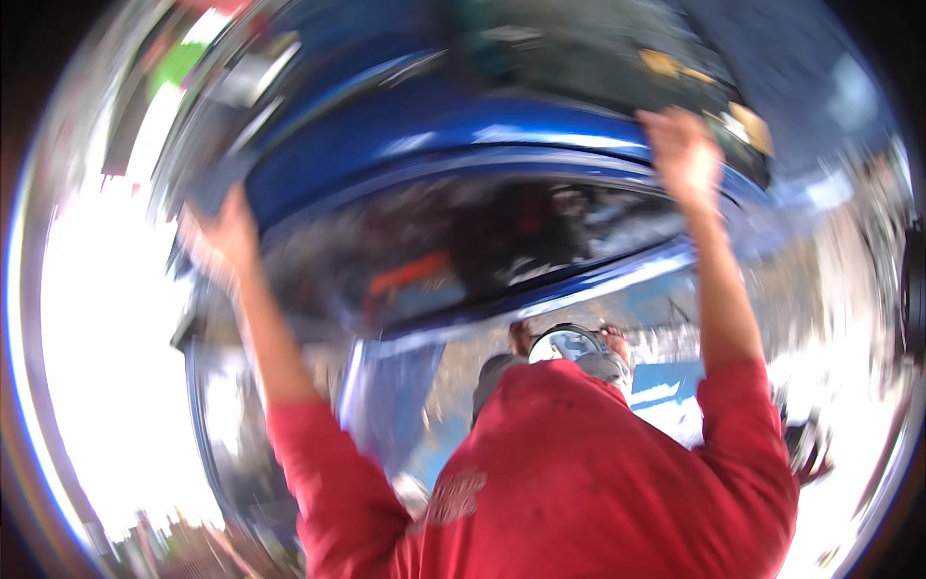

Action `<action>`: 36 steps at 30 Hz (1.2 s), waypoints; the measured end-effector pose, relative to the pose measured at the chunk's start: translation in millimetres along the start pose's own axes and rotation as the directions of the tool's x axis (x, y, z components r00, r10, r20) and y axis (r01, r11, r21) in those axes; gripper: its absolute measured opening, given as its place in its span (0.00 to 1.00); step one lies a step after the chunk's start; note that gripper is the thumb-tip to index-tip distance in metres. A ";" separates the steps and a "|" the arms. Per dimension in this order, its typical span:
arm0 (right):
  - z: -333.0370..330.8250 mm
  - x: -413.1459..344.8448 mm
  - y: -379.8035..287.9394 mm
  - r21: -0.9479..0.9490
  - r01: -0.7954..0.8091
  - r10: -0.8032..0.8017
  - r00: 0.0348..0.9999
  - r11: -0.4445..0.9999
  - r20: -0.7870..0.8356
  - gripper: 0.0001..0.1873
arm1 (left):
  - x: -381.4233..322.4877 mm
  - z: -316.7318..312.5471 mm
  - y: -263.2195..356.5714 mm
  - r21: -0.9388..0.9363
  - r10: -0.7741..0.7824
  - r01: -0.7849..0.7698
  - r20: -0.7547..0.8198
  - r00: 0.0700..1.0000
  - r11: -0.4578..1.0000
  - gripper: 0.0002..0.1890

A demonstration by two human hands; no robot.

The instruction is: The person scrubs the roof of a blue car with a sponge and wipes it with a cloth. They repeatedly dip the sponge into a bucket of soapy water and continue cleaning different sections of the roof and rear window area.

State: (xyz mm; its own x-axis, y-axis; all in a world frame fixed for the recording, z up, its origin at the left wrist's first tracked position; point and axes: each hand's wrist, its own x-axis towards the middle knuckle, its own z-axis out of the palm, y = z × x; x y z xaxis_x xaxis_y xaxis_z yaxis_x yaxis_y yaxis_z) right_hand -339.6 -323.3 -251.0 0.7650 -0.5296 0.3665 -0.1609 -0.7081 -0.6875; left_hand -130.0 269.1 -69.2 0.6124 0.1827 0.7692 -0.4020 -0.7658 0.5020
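Both hands are raised and blurred at either side of a glossy blue car body panel (448,137). My left hand (221,235) is at the panel's left end, thumb and fingers apart; blur hides whether it grips anything. At the right end, my right hand (684,159) overlaps the panel's edge, fingers pointing up and left. I cannot tell whether it grips or only touches. Dark glass (579,51) lies above the panel. Below is a dark, shiny area (499,231), either glass or an opening, with an orange patch (409,273) in it.
A round container (568,343) with a pale inside sits between my feet. The floor (448,376) is patchy blue and tan. A blurred yellow-orange object or reflection (751,130) shows beyond my right hand. Bright glare fills the left side (108,347).
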 end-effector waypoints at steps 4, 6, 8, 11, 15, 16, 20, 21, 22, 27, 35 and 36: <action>12.7 15.1 60.5 0.207 0.273 -0.234 0.953 0.940 -0.194 0.13 | -2.6 -5.5 -0.7 0.441 0.249 -0.175 -0.116 0.962 0.880 0.60; 20.2 19.2 75.3 0.155 0.150 -0.122 0.977 0.976 -0.174 0.15 | 0.8 -2.9 -7.0 0.395 0.216 -0.130 -0.182 0.959 0.909 0.53; 24.0 18.9 80.4 0.122 0.180 -0.158 0.972 0.976 -0.172 0.18 | 3.3 -1.3 -13.8 0.390 0.034 0.030 -0.156 0.987 0.920 0.45; 17.1 14.1 79.8 0.133 0.175 -0.149 0.971 0.975 -0.185 0.19 | 6.6 -2.7 -19.7 0.327 0.088 -0.033 -0.154 0.984 0.944 0.44; 17.3 12.3 73.3 0.135 0.147 -0.120 0.974 0.980 -0.189 0.19 | 9.7 -5.1 -33.8 0.276 0.112 -0.060 -0.180 0.977 0.959 0.42; 18.0 12.3 72.5 0.150 0.168 -0.136 0.970 0.974 -0.203 0.19 | 11.4 -6.9 -36.5 0.245 0.141 -0.102 -0.149 0.979 0.964 0.41; 20.5 11.3 73.5 0.184 0.148 -0.111 0.974 0.972 -0.196 0.17 | 16.7 -9.1 -46.0 0.350 0.234 -0.167 -0.158 0.959 0.922 0.38; 20.0 11.1 74.5 0.186 0.176 -0.139 0.971 0.967 -0.197 0.17 | 17.1 -9.8 -47.6 0.300 0.201 -0.153 -0.135 0.970 0.942 0.37; 19.7 10.8 75.5 0.177 0.186 -0.151 0.969 0.967 -0.197 0.17 | 16.8 -8.8 -48.8 0.246 0.170 -0.139 -0.112 0.979 0.959 0.36; 19.2 13.6 73.5 0.110 0.243 -0.215 0.951 0.964 -0.221 0.18 | 13.8 -9.5 -47.9 0.219 0.132 -0.103 -0.120 0.984 0.970 0.35; 11.5 11.3 52.4 0.129 0.323 -0.274 0.914 0.937 -0.299 0.15 | 39.9 -3.8 -34.0 0.744 -0.158 0.009 0.130 0.979 0.668 0.59; 6.6 11.4 50.1 0.117 0.304 -0.267 0.929 0.945 -0.258 0.14 | 44.5 0.1 -29.5 0.759 -0.229 0.059 0.120 0.966 0.648 0.60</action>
State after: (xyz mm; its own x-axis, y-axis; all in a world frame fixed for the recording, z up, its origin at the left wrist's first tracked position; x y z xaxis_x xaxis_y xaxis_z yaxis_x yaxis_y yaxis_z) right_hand -334.8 -361.8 -285.4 0.5928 -0.4234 0.6851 0.1537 -0.7756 -0.6122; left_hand -90.9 299.8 -49.8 0.7652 0.2779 0.5807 0.2925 -0.9536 0.0709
